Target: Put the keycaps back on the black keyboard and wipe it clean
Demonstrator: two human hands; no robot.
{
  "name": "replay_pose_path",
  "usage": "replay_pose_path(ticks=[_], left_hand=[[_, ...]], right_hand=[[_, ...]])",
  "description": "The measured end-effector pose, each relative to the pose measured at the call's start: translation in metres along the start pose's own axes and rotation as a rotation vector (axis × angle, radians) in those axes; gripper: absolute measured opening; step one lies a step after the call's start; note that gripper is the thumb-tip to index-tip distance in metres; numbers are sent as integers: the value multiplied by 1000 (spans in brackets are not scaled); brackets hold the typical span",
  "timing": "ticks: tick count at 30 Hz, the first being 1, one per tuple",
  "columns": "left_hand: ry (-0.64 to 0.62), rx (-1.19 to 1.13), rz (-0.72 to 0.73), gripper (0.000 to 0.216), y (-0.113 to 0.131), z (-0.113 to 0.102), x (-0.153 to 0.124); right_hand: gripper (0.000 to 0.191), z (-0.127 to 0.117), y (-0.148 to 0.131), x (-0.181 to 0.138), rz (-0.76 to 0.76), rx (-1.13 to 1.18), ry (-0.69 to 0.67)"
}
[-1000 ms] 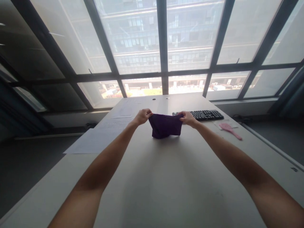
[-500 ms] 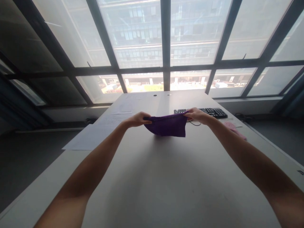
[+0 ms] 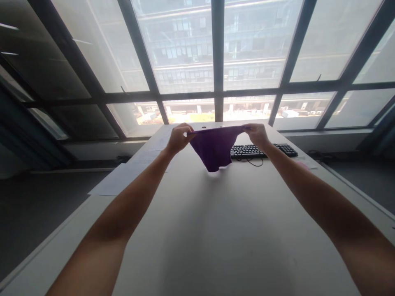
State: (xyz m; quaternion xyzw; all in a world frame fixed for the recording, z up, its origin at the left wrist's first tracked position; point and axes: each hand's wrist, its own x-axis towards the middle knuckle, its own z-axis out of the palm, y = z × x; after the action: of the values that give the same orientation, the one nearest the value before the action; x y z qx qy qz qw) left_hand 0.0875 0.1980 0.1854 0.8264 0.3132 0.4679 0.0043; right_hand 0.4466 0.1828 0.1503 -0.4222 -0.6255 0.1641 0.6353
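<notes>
A purple cloth (image 3: 214, 148) hangs in the air above the white table (image 3: 222, 230), its top edge pulled taut between my two hands. My left hand (image 3: 179, 137) pinches the upper left corner, fingers closed. At the upper right corner, my right hand (image 3: 257, 135) grips the cloth between thumb and fingers. The lower part of the cloth droops to a narrower, uneven bottom edge just over the tabletop. Behind and to the right of it lies a black keyboard (image 3: 249, 151), partly covered by my right hand and forearm.
White paper sheets (image 3: 123, 176) lie along the table's left side, one overhanging the edge. A keyboard cable (image 3: 254, 164) curls in front of the keyboard. A pink item (image 3: 302, 165) is mostly hidden behind my right forearm. Large windows (image 3: 185, 49) stand beyond the table.
Both hands have risen with the purple cloth, and its top edge is stretched wider and straighter. The cloth now hangs lower beneath the hands, showing more of its surface.
</notes>
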Motion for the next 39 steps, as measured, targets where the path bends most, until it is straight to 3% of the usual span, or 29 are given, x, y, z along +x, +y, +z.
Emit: replay_pose_path(ticks=[2,4,6,12,15,17,21,24,29,34,39], left_hand=[[25,24,27,28,12,-12,-5],[-36,39,36,26,24,-23,-22],[-164,42,41,24,37,-31,-51],[-646,60,58,23,82,-31,-175],[-807,55,97,27,105,-25,-221],[-867,-3,61,26,117,-24,-236],[-928,-218,-205,20,132,-35,-231],[-944,-270,-395,20,130,-45,-212],[-832,-202,-591,36,88,-46,-185],[-830,-109,-779,43,37,-31,-177],[-840,-79,-910,44,22,-17,-182]], right_hand=[[20,-9,-12,-1,-86,-37,-5],[19,-21,-25,-15,-100,-109,-54],[18,-33,-35,-43,-67,-165,-165],[18,-62,-36,-167,52,-144,-743],[17,-74,-37,-209,127,-169,-889],[17,-81,-44,-223,155,-183,-943],[19,-83,-56,-223,234,-141,-1013],[19,-70,-48,-210,284,-123,-922],[22,-26,-4,-174,323,-84,-700],[15,26,33,-146,466,-175,-653],[12,56,56,-144,484,-313,-632]])
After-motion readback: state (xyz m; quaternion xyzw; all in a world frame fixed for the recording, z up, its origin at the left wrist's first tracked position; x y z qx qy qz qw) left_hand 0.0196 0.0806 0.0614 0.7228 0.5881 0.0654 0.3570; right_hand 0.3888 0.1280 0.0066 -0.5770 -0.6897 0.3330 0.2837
